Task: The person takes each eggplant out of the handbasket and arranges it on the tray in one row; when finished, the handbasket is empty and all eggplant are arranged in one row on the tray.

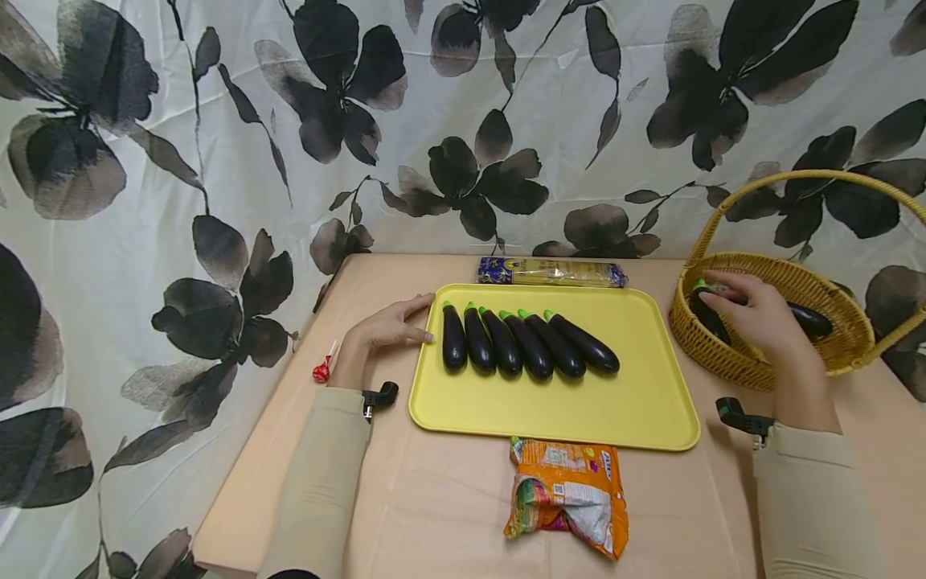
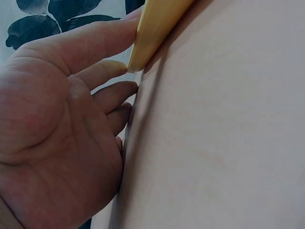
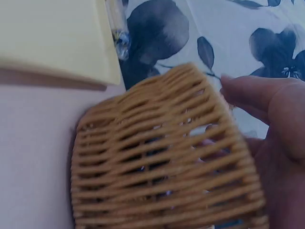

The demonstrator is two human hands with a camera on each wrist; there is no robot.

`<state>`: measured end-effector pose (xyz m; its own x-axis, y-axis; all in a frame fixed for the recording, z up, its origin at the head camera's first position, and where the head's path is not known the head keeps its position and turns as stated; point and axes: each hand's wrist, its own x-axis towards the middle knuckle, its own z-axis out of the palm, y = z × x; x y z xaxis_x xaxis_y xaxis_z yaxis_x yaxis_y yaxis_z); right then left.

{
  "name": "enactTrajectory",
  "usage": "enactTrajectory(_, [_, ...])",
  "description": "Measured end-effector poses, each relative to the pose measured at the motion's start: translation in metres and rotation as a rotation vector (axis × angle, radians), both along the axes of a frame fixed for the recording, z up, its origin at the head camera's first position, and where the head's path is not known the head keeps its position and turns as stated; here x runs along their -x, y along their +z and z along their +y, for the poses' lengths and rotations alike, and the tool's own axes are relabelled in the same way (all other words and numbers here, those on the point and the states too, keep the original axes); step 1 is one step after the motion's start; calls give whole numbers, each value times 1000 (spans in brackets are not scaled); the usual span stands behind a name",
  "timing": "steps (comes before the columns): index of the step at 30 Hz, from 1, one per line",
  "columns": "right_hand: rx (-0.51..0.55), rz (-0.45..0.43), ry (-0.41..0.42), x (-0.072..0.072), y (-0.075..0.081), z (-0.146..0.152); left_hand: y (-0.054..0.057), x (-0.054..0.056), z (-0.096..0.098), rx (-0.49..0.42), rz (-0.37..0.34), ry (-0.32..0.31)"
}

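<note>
My left hand point(image 1: 387, 326) is at the left edge of the yellow tray point(image 1: 550, 410), its thumb and fingertips touching the rim with relaxed fingers. The left wrist view shows the same hand point(image 2: 71, 119) against the tray's side point(image 2: 155, 33). On the tray, several dark purple eggplants point(image 1: 537, 346) lie side by side, green stems towards the back. My right hand point(image 1: 755, 314) reaches into the wicker basket point(image 1: 716, 362) and grips an eggplant point(image 1: 709, 316) near its green stem. A further eggplant point(image 1: 810, 320) lies in the basket. In the right wrist view, the basket's wall point(image 3: 157, 157) hides the fingertips.
Behind the tray is a clear packet with blue ends point(image 1: 553, 272). An orange snack bag point(image 1: 567, 494) lies at the tray's front edge. Left of my left hand is a red lollipop point(image 1: 322, 370). The basket's tall handle point(image 1: 817, 174) arches above it, and a floral cloth point(image 1: 463, 104) hangs behind.
</note>
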<state>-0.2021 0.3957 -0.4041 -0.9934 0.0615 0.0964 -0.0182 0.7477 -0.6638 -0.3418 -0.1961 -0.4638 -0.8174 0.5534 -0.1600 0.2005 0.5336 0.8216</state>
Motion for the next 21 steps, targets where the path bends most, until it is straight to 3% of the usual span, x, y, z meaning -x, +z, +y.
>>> enactTrajectory(12, [-30, -142, 32, 1, -10, 17, 2, 0, 0, 7, -6, 6])
enactTrajectory(21, [5, -207, 49, 1, -13, 20, 4, 1, 0, 1, -24, 12])
